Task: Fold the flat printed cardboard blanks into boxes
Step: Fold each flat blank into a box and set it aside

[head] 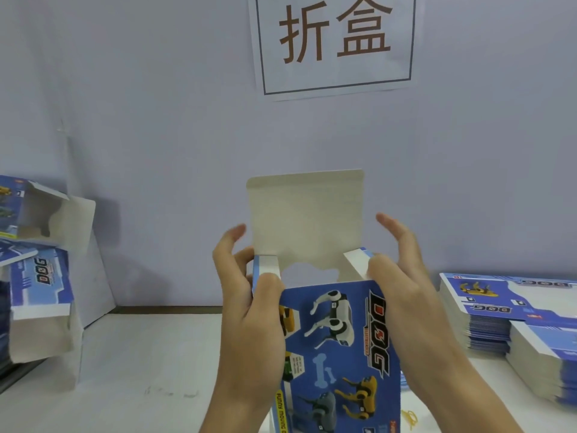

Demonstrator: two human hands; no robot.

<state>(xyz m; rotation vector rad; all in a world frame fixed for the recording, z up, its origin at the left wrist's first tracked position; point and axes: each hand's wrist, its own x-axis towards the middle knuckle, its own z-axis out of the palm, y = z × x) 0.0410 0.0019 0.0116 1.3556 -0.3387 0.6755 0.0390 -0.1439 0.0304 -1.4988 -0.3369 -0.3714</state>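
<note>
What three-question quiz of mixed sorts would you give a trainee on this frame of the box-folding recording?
1. True or false: the box's big lid flap is already folded shut.
2. Which thumb rests on the right side flap? A) left hand B) right hand
3. Fill in: the stack of flat blanks lies to the person's ____ on the table.

Key:
1. False; it stands upright, open.
2. B; the left thumb is at the left side flap.
3. Right; already folded boxes stand at the left.
</note>
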